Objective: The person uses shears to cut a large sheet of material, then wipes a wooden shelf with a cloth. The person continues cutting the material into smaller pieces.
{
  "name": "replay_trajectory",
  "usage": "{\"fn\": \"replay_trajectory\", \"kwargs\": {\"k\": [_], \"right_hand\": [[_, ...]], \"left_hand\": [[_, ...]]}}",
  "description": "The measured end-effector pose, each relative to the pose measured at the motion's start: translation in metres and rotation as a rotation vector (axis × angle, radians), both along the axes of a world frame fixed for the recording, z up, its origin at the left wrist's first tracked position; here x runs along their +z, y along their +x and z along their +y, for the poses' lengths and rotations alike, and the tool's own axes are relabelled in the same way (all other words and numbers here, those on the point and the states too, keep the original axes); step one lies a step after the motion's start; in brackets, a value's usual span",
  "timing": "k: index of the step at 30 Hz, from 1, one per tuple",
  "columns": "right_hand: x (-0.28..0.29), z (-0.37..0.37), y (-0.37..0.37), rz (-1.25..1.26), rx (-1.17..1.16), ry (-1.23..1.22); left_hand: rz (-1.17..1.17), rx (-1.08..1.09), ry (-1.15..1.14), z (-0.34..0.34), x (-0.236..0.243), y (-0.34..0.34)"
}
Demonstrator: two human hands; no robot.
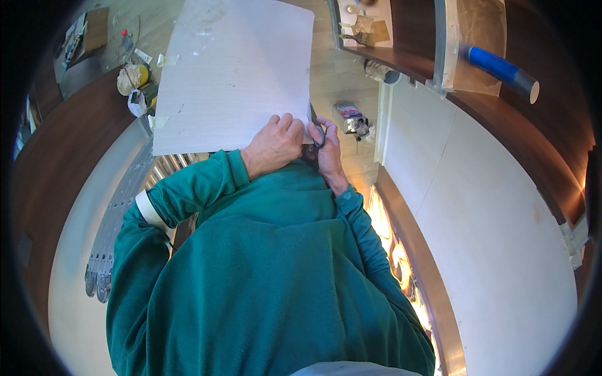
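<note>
A large white sheet point(235, 75) with small marks and bits of tape on its left edge stretches out in front of me. My left hand point(276, 145) is closed on the sheet near its lower right corner, fingers curled on the surface. Close beside it, my right hand point(330, 156) grips dark-handled scissors point(320, 136), with fingers at the handle loops. The scissors' blades lie along the sheet's right edge, pointing away from me; how far they are apart I cannot tell.
A tin point(351, 119) stands on the floor to the right. Several cans and rolls point(135, 81) sit at the left. A blue roll point(501, 72) rests by brown panels at the upper right. White panels point(483, 207) flank me, with a flame-like glow point(395, 250) at the right.
</note>
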State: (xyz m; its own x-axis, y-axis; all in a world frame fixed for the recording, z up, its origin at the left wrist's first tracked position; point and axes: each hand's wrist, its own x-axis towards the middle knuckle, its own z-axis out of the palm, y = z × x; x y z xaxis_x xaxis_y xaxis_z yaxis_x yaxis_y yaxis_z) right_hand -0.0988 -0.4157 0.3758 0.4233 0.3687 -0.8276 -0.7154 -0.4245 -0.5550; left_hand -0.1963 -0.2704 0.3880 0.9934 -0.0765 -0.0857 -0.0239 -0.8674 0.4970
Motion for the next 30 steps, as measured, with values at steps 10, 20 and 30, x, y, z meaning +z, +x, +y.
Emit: {"fn": "replay_trajectory", "kwargs": {"k": [10, 20, 30], "right_hand": [[0.007, -0.007, -0.007, 0.046, 0.035, 0.05], [0.003, 0.005, 0.003, -0.04, 0.197, 0.142], [-0.005, 0.011, 0.008, -0.061, 0.327, 0.218]], "left_hand": [[-0.004, 0.017, -0.077, 0.001, 0.002, -0.007], [-0.211, 0.934, 0.154, 0.137, -0.016, -0.028], [0.123, 1.753, -0.757, 0.177, -0.061, -0.109]]}}
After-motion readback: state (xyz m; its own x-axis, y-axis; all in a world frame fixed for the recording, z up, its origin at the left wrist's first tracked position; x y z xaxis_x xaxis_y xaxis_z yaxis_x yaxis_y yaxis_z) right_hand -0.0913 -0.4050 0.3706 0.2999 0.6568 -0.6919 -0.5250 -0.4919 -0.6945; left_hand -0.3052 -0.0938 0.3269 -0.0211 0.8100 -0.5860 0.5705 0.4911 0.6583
